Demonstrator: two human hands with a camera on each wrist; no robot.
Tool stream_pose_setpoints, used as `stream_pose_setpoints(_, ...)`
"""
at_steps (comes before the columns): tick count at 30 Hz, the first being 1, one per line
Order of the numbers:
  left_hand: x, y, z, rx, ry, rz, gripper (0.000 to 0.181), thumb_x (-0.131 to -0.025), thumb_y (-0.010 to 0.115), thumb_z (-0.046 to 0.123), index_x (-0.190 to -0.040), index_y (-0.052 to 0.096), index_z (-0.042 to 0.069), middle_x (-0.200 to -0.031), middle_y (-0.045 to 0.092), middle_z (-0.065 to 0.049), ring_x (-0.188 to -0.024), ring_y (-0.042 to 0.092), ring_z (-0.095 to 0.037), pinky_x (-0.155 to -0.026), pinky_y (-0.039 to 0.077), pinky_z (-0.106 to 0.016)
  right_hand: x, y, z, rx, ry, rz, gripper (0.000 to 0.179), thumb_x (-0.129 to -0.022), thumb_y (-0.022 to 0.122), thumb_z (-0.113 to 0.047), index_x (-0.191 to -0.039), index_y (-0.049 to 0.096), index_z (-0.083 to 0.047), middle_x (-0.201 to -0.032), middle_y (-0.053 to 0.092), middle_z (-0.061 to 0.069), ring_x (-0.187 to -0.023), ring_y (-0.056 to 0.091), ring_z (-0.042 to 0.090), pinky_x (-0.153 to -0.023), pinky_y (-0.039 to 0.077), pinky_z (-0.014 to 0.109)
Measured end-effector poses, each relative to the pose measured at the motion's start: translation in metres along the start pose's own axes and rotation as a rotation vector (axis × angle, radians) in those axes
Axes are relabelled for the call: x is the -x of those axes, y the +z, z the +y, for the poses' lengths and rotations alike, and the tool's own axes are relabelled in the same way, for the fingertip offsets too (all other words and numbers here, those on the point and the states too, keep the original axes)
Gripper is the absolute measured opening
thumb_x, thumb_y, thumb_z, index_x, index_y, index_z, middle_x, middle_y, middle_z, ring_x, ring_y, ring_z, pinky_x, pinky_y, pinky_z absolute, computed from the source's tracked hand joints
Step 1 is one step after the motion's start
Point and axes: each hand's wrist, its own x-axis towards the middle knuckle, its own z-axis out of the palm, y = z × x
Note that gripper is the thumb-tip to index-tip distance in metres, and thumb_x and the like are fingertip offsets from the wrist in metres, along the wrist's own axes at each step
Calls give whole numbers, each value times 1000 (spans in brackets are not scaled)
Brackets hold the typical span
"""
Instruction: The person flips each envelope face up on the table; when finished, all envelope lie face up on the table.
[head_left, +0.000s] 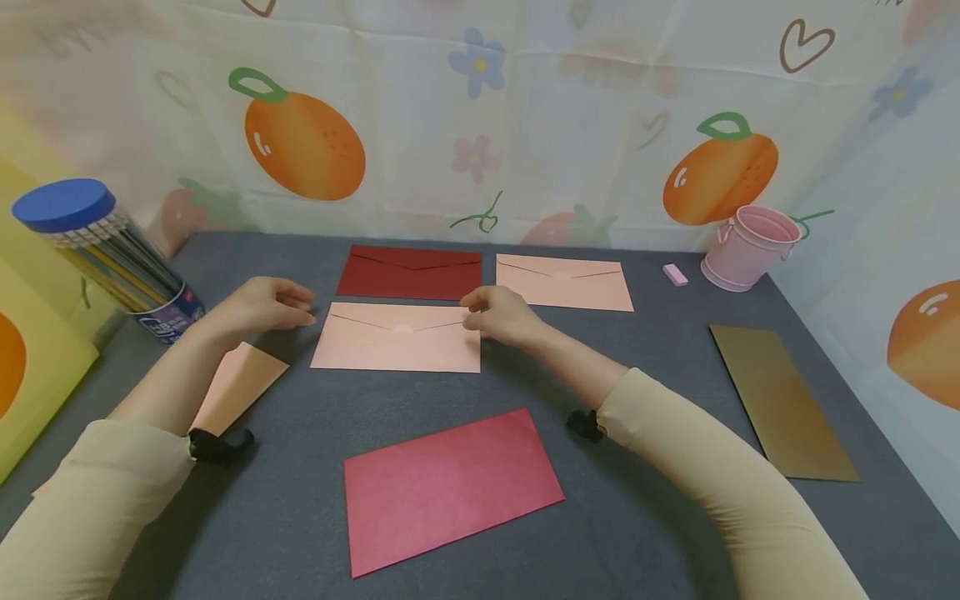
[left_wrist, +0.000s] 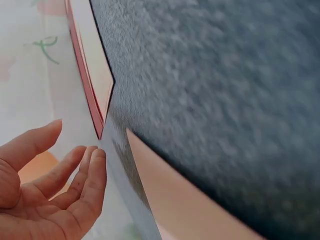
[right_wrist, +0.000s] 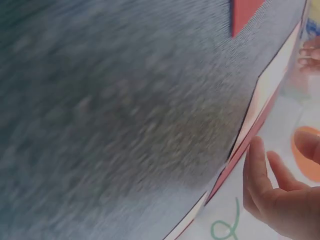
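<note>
My right hand (head_left: 498, 314) hovers over the right end of a pale pink envelope (head_left: 397, 343) in the head view. In the right wrist view its fingers (right_wrist: 258, 167) are apart from the thumb, with nothing between them. To the left of that envelope is my left hand (head_left: 264, 305); the left wrist view shows its fingers (left_wrist: 94, 180) loosely bent and holding nothing. Behind the pale envelope lies a dark red envelope (head_left: 409, 275), with another pale pink envelope (head_left: 562, 283) to its right. A rosy red envelope (head_left: 450, 492) lies askew nearer to me.
Partly hidden under my left forearm is another pale pink envelope (head_left: 240, 379). A blue-lidded tub of pencils (head_left: 112, 258) stands at the left. On the right are a gold envelope (head_left: 783, 404), a small pink eraser-like block (head_left: 675, 275) and a pink bucket (head_left: 750, 250).
</note>
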Motion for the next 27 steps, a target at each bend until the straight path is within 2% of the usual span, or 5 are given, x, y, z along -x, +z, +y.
stream_pose_setpoints(7,16,-12,-8,-29,-4,19,55,-97,61,27,-141,48,-5,-137,54,-30,-96,66,-7,-92,56,-37,-5,12,-12,-55,-48,-25,37,-94,60,-10,-131,60,-3,-132,59,16,-111,66,29,-89,60,34)
stream_pose_setpoints(11,24,-21,-16,-65,-6,27,57,-98,61,29,-142,47,-4,-140,54,-29,-87,55,14,-85,53,-25,-9,23,-23,-76,-69,-50,36,-94,61,-10,-130,61,-3,-130,60,16,-109,68,30,-90,61,35)
stream_pose_setpoints(13,28,-27,-22,-76,0,22,59,-98,60,30,-143,44,-5,-142,52,-30,-86,49,21,-87,51,-28,-11,29,-29,-79,-79,-57,36,-94,62,-11,-129,62,-4,-129,61,15,-107,69,30,-89,61,33)
stream_pose_setpoints(19,39,-38,-38,-69,-35,3,66,-99,60,32,-148,37,-6,-146,48,-29,-85,52,22,-88,55,-32,-20,46,-44,-109,-103,-93,35,-93,64,-11,-127,63,-5,-123,64,11,-105,68,26,-87,60,29)
stream_pose_setpoints(27,53,-45,-56,-70,-83,-4,63,-98,62,26,-143,40,-13,-132,62,-25,-83,56,19,-77,55,-17,-33,68,-59,-188,-115,-131,33,-92,65,-10,-124,65,-3,-120,66,10,-105,70,24,-84,61,28)
